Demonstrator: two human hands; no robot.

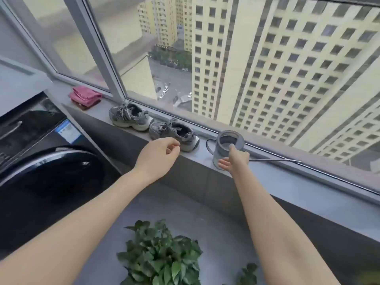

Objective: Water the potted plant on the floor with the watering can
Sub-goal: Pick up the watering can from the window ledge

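A translucent grey watering can (223, 150) stands on the grey window sill (287, 182), its thin long spout (275, 160) pointing right along the window frame and a thin loop handle on its left. My right hand (234, 159) wraps the can's near side, thumb on the rim and fingers around the body. My left hand (162, 153) hovers at the sill's edge, left of the can and just in front of a shoe, fingers loosely curled and holding nothing. The potted plant (160, 254) shows as green leaves on the floor below my arms; its pot is hidden.
Two grey sneakers (129, 117) (174, 133) sit on the sill left of the can, with a folded pink cloth (85, 96) beyond them. A black washing machine (45, 165) stands at the left. A smaller leafy plant (248, 272) shows at the bottom edge.
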